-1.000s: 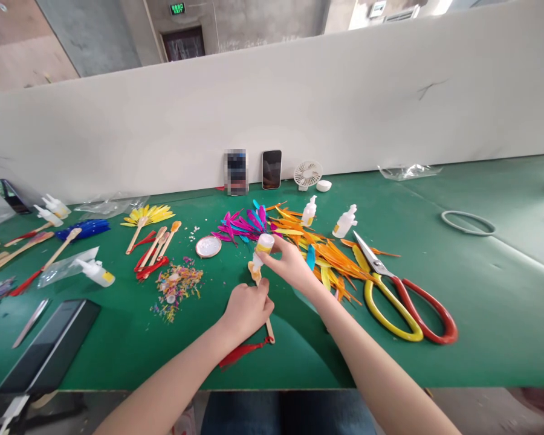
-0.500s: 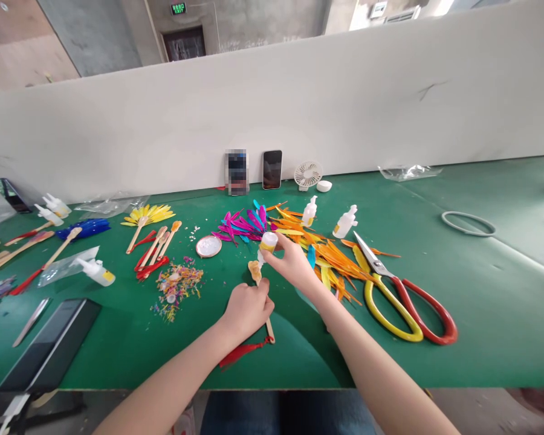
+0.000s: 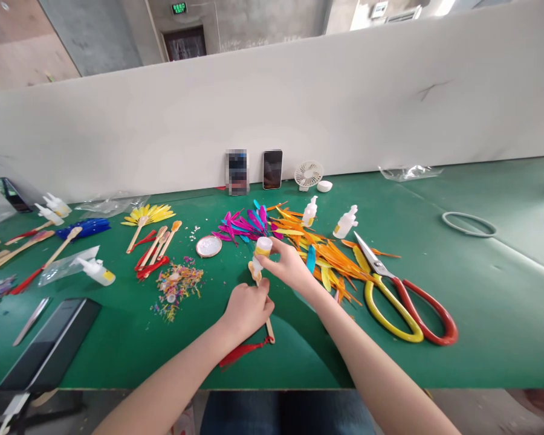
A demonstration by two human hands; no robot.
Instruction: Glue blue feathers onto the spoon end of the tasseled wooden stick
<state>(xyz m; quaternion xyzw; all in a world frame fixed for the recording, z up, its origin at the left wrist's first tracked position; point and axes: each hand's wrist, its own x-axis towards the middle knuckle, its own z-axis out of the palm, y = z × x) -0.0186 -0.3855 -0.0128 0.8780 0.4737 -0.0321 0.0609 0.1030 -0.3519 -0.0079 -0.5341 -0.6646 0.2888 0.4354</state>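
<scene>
My left hand [image 3: 248, 308] is closed around a flat wooden stick [image 3: 270, 330] near the table's front. The stick's widened top end shows above my fingers, with a tan coating on it, and a red tassel [image 3: 242, 353] hangs from its lower end. My right hand [image 3: 290, 264] pinches a small white glue bottle [image 3: 263, 245] with a yellow label, tipped upside down. Its nozzle is at the stick's coated end; whether it touches I cannot tell. Magenta and blue feathers [image 3: 247, 225] lie just beyond, and orange feathers [image 3: 340, 257] lie right of my right hand.
Large scissors [image 3: 392, 287] with red and yellow handles lie at right. Two glue bottles [image 3: 345, 222] stand behind the feathers. A white dish [image 3: 208, 246], coloured scraps [image 3: 178, 284], tasselled sticks [image 3: 156, 248] and a yellow feather fan [image 3: 147, 214] lie left. Phones [image 3: 272, 170] lean against the white partition.
My right hand has brought the glue bottle slightly left and down, so its nozzle now overlaps the stick's coated end. My left hand and the stick have stayed in place.
</scene>
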